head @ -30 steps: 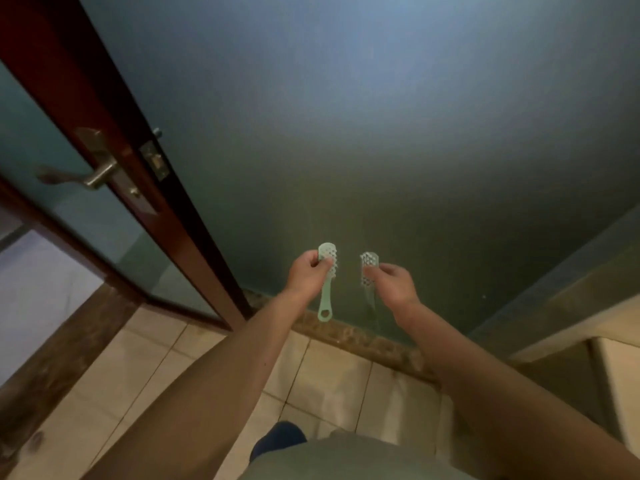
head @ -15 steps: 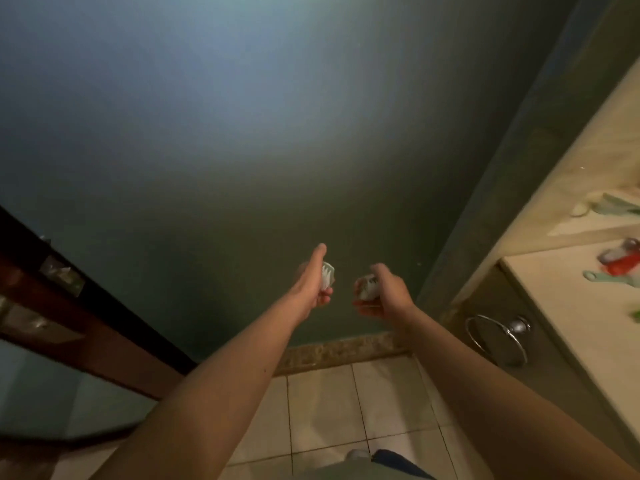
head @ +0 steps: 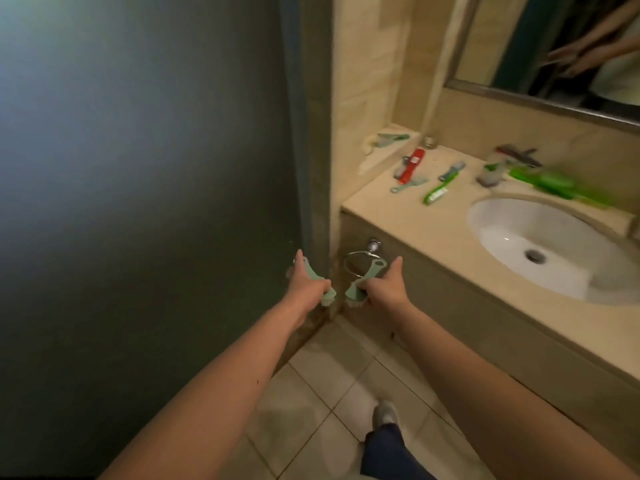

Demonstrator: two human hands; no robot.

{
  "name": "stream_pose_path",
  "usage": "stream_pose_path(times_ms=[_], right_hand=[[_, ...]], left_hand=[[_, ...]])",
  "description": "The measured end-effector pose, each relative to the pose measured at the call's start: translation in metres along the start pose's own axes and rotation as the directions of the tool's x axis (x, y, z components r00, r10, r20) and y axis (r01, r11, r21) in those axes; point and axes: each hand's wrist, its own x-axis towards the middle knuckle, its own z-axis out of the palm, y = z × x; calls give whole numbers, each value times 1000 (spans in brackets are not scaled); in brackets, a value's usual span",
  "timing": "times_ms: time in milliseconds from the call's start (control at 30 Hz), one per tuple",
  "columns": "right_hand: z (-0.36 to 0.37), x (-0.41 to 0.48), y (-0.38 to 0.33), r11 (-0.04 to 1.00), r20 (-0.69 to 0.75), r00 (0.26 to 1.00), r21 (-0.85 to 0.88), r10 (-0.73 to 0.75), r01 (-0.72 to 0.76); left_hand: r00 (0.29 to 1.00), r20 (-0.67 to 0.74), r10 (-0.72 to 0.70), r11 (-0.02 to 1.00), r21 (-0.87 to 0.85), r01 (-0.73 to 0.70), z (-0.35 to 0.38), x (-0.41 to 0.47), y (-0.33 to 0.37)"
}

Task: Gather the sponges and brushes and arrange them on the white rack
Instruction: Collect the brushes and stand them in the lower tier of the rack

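My left hand grips a pale green brush, bristles toward me, handle pointing up and away. My right hand grips a second pale green brush the same way, its looped handle end near the towel ring. Both hands are held out in front of the vanity's corner, a short way apart. On the beige counter lie more brushes: a small pale green one, a bright green one, a grey-blue one and a large green one. No white rack is in view.
A white sink is set in the counter on the right. A red tube and small items lie near the wall ledge. A chrome towel ring hangs on the vanity front. A dark frosted panel fills the left; mirror above.
The view has swung right from the door and dark panel to the vanity and sink. Both hands still hold their brushes, which have turned so the handles point away from me.
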Motion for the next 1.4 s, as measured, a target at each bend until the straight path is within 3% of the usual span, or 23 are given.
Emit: stream_pose_path(times_ms=[433,667,933,1133,1400], right_hand=[[-203,6,-5,957,-376,925,282,48,65],[-324,25,-17,924,-435,895,374,100,78],[-430,48,-25,915,-581,802,386,141,119],[-485,67,-35,877,-620,750,466,231,115],[-543,115,-48,819,-674,675,545,302,177]], left_hand=[[908,406,108,994,-41,-99,199,-7,61],[834,539,115,992,-26,-120,336,-8,103],[794,607,48,998,-69,-8,460,-10,141],[799,600,51,994,51,-101,530,-1,169],[660,748,65,964,124,-235,607,29,205]])
